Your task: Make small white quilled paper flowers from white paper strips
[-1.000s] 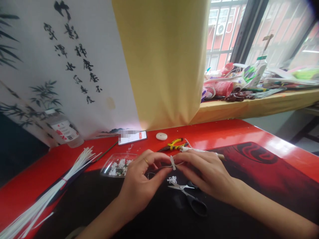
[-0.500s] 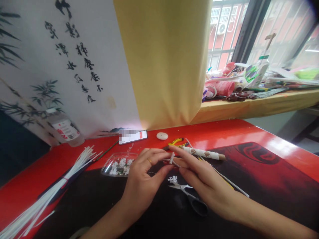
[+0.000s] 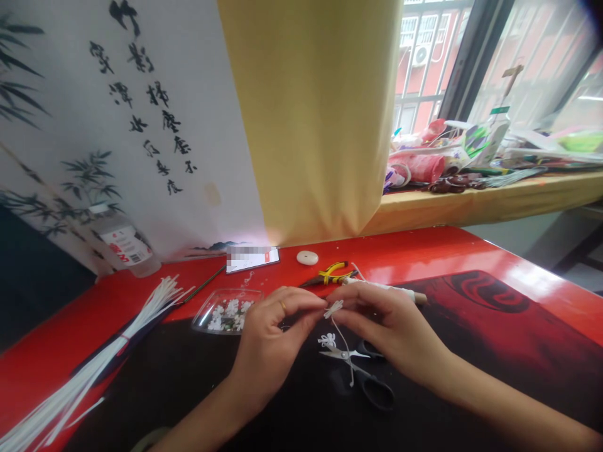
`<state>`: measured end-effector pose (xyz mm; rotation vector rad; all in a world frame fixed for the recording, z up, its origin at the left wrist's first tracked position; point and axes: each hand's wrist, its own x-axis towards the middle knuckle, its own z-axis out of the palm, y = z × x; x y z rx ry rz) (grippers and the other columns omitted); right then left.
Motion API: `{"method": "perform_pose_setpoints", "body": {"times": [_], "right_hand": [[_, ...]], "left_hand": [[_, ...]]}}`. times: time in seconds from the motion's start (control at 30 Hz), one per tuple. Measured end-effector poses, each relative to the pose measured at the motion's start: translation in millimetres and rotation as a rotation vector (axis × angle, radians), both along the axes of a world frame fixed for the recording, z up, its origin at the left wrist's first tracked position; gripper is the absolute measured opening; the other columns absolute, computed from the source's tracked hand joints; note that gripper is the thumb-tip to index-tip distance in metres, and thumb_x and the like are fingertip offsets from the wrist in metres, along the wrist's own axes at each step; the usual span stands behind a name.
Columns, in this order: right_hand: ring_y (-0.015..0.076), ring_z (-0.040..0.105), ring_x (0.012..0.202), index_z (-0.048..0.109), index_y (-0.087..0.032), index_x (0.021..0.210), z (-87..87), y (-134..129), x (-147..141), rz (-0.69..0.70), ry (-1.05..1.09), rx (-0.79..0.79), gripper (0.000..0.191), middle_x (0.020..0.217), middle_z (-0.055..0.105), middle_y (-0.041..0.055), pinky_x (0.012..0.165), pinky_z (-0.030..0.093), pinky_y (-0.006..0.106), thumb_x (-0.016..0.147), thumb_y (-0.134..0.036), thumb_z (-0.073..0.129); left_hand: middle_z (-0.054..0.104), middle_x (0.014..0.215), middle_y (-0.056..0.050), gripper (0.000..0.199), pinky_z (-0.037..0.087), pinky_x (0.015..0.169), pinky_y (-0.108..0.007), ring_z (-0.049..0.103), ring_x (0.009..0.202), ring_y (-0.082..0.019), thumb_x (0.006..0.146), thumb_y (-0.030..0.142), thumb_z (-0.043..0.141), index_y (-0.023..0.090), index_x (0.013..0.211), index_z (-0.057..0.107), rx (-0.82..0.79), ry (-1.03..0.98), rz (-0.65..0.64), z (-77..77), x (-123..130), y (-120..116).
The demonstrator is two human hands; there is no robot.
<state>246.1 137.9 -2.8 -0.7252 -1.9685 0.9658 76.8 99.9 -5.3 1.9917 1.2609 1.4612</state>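
Between my hands is a small white looped piece [image 3: 334, 308], its thin white strand hanging down over the scissors. My left hand [image 3: 277, 326] pinches the piece's left side between thumb and fingers, a ring on one finger. From the right, my right hand [image 3: 384, 317] grips it with thumb and bent fingers. Just below lies a white flower-shaped knot [image 3: 326, 340] on the black mat. Scissors [image 3: 346, 355] with dark handles rest there, blades apart. A clear tray [image 3: 200, 319] of small white flowers sits left of my left hand.
Yellow-handled pliers [image 3: 332, 274] and a white-wrapped stick [image 3: 418, 297] lie behind my hands. Farther back are a phone [image 3: 252, 258] and a white oval object [image 3: 308, 258]. White strips [image 3: 120, 342] and a bottle [image 3: 127, 242] are at left.
My right hand has drawn its fingers in around the white piece. The piece has tilted, and its strand now hangs downward. More of the pliers and scissors shows.
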Motion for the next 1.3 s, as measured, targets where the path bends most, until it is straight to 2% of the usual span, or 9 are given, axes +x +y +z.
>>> {"method": "perform_pose_setpoints", "body": {"times": [0.1,0.23,0.3,0.4,0.57,0.8,0.9,1.13,1.3], "right_hand": [[0.0095,0.057,0.06,0.059,-0.02,0.084,0.4,-1.0,1.4,-0.087,-0.063,0.158,0.007,0.067,0.062,-0.0031,0.056,0.045,0.02,0.078,-0.018,0.057],[0.0092,0.058,0.065,0.059,-0.02,0.081,-0.3,-4.2,1.7,-0.129,-0.127,0.346,0.004,0.073,0.064,-0.0025,0.061,0.043,0.02,0.078,-0.017,0.057],[0.0089,0.059,0.068,0.059,-0.02,0.082,-0.9,-4.3,1.8,-0.116,-0.14,0.394,0.006,0.077,0.065,-0.0022,0.064,0.043,0.019,0.079,-0.016,0.056],[0.009,0.058,0.067,0.059,-0.019,0.082,-0.3,-1.9,2.7,-0.106,-0.145,0.403,0.005,0.075,0.064,-0.0017,0.062,0.044,0.019,0.079,-0.018,0.055],[0.0086,0.055,0.059,0.058,-0.017,0.08,2.9,-0.8,4.5,-0.085,-0.155,0.388,0.005,0.068,0.061,-0.0006,0.055,0.042,0.019,0.077,-0.016,0.054],[0.0097,0.052,0.056,0.057,-0.019,0.082,1.8,-7.9,2.9,-0.166,-0.283,0.565,0.015,0.063,0.058,-0.0025,0.052,0.039,0.021,0.071,-0.011,0.051],[0.0105,0.052,0.056,0.058,-0.019,0.081,0.2,-9.1,1.3,-0.191,-0.316,0.603,0.016,0.062,0.058,-0.0018,0.052,0.039,0.022,0.071,-0.011,0.048],[0.0094,0.05,0.054,0.055,-0.019,0.076,-1.9,-8.8,1.8,-0.177,-0.285,0.584,0.016,0.062,0.056,-0.003,0.052,0.038,0.021,0.068,-0.008,0.047],[0.0098,0.051,0.066,0.05,-0.02,0.079,3.9,-3.4,5.2,-0.045,-0.247,0.458,0.023,0.072,0.055,-0.003,0.059,0.039,0.02,0.062,-0.003,0.05]], "left_hand": [[0.066,0.084,-0.003,0.017,0.049,0.071,-0.032,0.06,0.078,-0.016,0.073,0.014,0.056,0.02,0.088,0.062,0.016,0.106,0.005,2.5,2.8,-3.5],[0.066,0.082,-0.003,0.031,0.05,0.068,-0.036,0.06,0.076,-0.02,0.06,0.031,0.071,0.02,0.087,0.06,0.017,0.199,0.099,1.0,7.8,-6.8],[0.067,0.078,-0.001,0.023,0.051,0.066,-0.033,0.062,0.072,-0.018,0.064,0.029,0.069,0.022,0.084,0.06,0.009,0.184,0.128,-0.9,8.6,-6.9],[0.069,0.076,0.001,0.012,0.052,0.062,-0.026,0.063,0.067,-0.013,0.072,0.019,0.062,0.023,0.083,0.062,0.02,0.133,0.105,-2.4,7.4,-6.2],[0.069,0.07,0.002,0.01,0.051,0.056,-0.022,0.063,0.06,-0.011,0.071,0.018,0.063,0.022,0.081,0.064,0.09,0.148,0.126,-2.3,4.9,-6.6],[0.067,0.072,-0.001,0.012,0.05,0.057,-0.026,0.06,0.063,-0.013,0.074,0.011,0.058,0.017,0.084,0.06,0.354,0.367,0.104,-4.8,4.4,-11.0],[0.067,0.071,-0.002,0.012,0.05,0.058,-0.026,0.06,0.062,-0.013,0.075,0.01,0.056,0.015,0.086,0.059,0.413,0.454,0.116,-3.8,5.2,-12.4],[0.066,0.069,-0.005,0.011,0.049,0.057,-0.026,0.059,0.061,-0.014,0.073,0.007,0.057,0.01,0.084,0.06,0.454,0.464,0.095,-3.4,7.6,-12.8],[0.066,0.067,-0.004,0.009,0.048,0.054,-0.024,0.058,0.058,-0.013,0.076,0.009,0.055,0.013,0.082,0.061,0.369,0.405,0.05,-1.3,5.0,-9.2]]}}
